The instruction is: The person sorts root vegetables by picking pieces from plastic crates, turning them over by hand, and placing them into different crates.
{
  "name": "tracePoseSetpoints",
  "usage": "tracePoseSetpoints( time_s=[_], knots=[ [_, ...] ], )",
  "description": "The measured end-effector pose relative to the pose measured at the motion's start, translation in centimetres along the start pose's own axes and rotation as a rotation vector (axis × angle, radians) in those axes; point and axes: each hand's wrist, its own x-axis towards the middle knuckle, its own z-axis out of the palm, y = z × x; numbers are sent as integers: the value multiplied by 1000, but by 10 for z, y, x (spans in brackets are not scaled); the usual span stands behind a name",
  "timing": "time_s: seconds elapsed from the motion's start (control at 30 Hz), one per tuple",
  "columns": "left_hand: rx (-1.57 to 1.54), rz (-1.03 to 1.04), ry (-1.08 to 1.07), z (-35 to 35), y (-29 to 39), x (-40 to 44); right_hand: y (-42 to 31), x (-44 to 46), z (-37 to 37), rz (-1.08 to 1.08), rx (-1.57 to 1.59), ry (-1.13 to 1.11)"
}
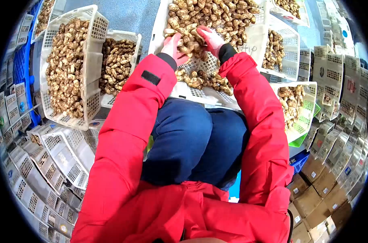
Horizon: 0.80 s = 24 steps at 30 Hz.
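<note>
Brown knobbly root-like pieces fill the far part of a white perforated crate in front of my knees. My left hand, in a pale and pink glove, curls around the left side of a small cluster of pieces. From the right, my right hand, gloved alike, closes on the same cluster. Beneath them the crate's slotted bottom shows, with a smaller group of pieces along its near side.
At the left stand a tall crate and a smaller crate, both holding similar pieces. More filled crates line the right. Stacked white crates lie lower left, cardboard boxes lower right.
</note>
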Motion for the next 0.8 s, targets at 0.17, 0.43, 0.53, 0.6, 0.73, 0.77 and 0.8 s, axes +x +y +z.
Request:
tracePoseSetpoints(
  time_s=[0.17, 0.43, 0.53, 0.6, 0.73, 0.77, 0.8],
  knots=[
    [-31, -40, -29, -2, 1, 6, 7, 2, 8, -81, 13, -84],
    [719, 605, -316, -46, -34, 54, 1, -36, 2, 45, 115, -310],
    [-162, -161, -359, 5, -6, -18, -11, -62, 2, -210, -94, -311],
    [295, 321, -512, -9, -20, 8, -31, -87, 9, -362, -308, -308],
    [-227, -44, -845, 14, 3, -40, -78, -158, 27, -439, -351, -306],
    [-319, -77, -648, 24, 6, -56, -94, -180, 28, -536, -510, -198],
    [-350, -56, -480, 38, 15, -94, -99, -189, 26, -709, -623, -60]
  ],
)
